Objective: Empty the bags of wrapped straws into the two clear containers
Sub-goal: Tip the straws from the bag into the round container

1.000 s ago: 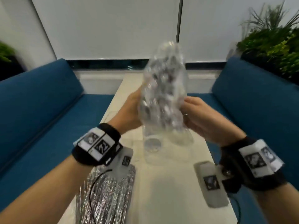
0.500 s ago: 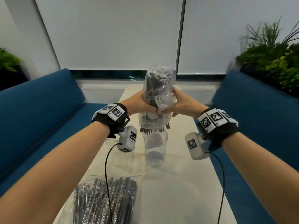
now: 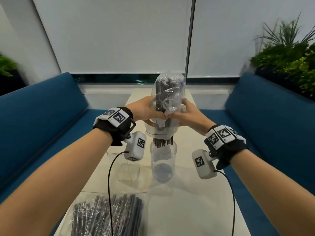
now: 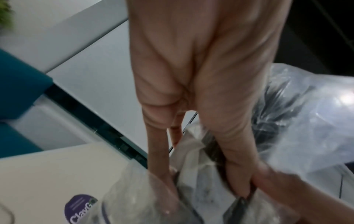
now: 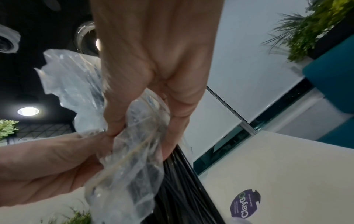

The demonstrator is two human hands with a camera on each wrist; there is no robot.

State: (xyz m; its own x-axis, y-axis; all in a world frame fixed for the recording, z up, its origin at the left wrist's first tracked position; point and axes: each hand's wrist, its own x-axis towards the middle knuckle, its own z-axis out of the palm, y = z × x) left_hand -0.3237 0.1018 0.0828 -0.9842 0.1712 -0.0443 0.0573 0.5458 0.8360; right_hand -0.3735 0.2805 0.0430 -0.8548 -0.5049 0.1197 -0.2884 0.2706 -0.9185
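At frame centre, the left hand (image 3: 144, 111) and right hand (image 3: 187, 114) curl tight around an upended clear plastic bag of black wrapped straws (image 3: 167, 92), straw ends poking down above the round clear container (image 3: 163, 164) standing on the white table (image 3: 187, 210).

Illumination is dim and even, with a cool cast. In the right wrist view a round ceiling lamp (image 5: 28, 111), up and to the left of the right hand (image 5: 153, 72), burns out to white. A glare patch sits on the clear bag (image 4: 314, 115) to the right of the left hand (image 4: 201, 75). Both wrist views are soft, with motion blur on skin and plastic. In the head view, wide-angle distortion bends straight lines toward the edges, and a plant (image 3: 289, 57) far right of the hands smears. Shadows on the tabletop (image 3: 187, 201) are faint.
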